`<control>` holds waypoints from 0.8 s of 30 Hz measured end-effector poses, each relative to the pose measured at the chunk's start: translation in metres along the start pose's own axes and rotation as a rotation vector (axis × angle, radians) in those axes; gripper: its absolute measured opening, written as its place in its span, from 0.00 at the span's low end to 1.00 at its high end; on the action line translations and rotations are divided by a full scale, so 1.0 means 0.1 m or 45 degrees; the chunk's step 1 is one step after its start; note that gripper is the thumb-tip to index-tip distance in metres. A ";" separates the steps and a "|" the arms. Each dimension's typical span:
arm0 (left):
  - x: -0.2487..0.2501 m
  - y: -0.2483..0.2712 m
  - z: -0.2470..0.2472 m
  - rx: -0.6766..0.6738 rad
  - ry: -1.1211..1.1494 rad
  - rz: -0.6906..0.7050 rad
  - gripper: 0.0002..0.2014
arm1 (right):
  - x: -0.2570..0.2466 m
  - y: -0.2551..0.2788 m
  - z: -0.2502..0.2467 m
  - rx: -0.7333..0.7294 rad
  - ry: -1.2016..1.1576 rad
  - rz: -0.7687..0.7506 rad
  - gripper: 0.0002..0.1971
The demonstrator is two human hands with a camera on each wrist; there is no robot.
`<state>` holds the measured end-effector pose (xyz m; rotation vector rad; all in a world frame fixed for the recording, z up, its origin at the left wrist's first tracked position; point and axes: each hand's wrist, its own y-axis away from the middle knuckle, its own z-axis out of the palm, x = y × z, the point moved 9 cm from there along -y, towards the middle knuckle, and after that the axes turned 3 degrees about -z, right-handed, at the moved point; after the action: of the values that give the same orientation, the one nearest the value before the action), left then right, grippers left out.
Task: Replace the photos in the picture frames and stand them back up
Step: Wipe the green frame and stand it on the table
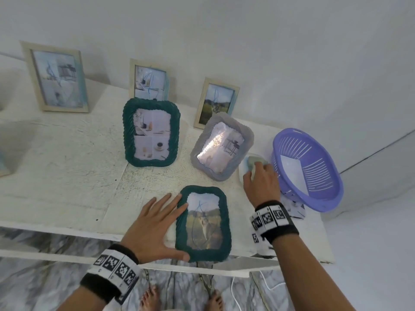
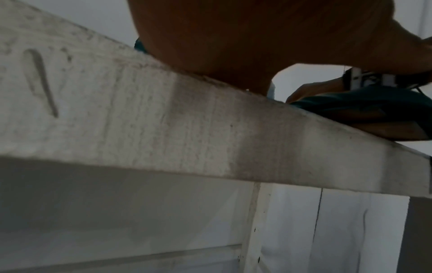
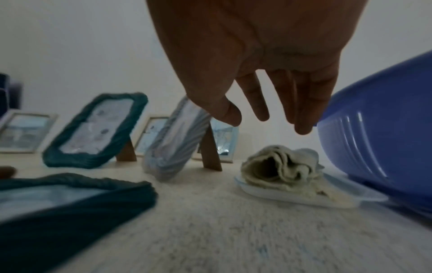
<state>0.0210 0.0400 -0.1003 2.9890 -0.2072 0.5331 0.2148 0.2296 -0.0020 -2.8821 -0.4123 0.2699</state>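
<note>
Your left hand (image 1: 155, 223) lies flat and spread on the bench (image 1: 67, 167), low in the middle of the head view, fingers straight and holding nothing. The index finger and thumb touch the left edge of the dark green frame (image 1: 203, 223) that lies face up near the bench's front edge, its photo already showing a landscape. Its long axis runs from the front edge toward the wall, roughly in line with your forearm, and its near end sits right at the bench's lip. In the left wrist view the underside of that frame (image 2: 364, 110) appears to jut a little past the edge.

Your right hand (image 1: 261, 182) is to the right of it, fingers loosely extended and gripping nothing, hovering just above the crumpled cloth (image 3: 280, 166) on its white tray (image 3: 261, 192), beside the purple basket (image 1: 307, 169). In the right wrist view there is a gap between fingertips and cloth.

The lying frame is the one not yet standing; the second green frame (image 1: 151, 133) and the grey frame (image 1: 222, 145) stand on their props behind it. Your left hand is the nearer one, already at its long left side. I judge that standing it up means lifting the far, short end, and the overhang means it may slip off the front.
</note>
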 end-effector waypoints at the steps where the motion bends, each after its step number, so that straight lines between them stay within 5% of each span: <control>1: 0.00 0.00 0.01 -0.014 -0.025 0.010 0.61 | 0.02 -0.08 0.07 -0.053 0.077 0.016 0.15; 8: 0.03 0.00 0.04 -0.079 -0.075 -0.011 0.67 | 0.30 -0.25 0.54 -0.350 0.123 0.228 0.20; 17: 0.05 0.00 0.05 -0.070 -0.067 -0.005 0.69 | 0.20 0.27 0.11 -0.070 -0.184 0.165 0.22; 24: 0.06 -0.01 0.11 -0.083 -0.075 -0.063 0.70 | -0.50 0.94 0.21 -0.319 -0.380 -0.222 0.25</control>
<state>0.0304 0.0394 -0.1086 2.9405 -0.1521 0.4253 0.1874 0.1304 -0.0369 -3.0247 -0.7979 0.6660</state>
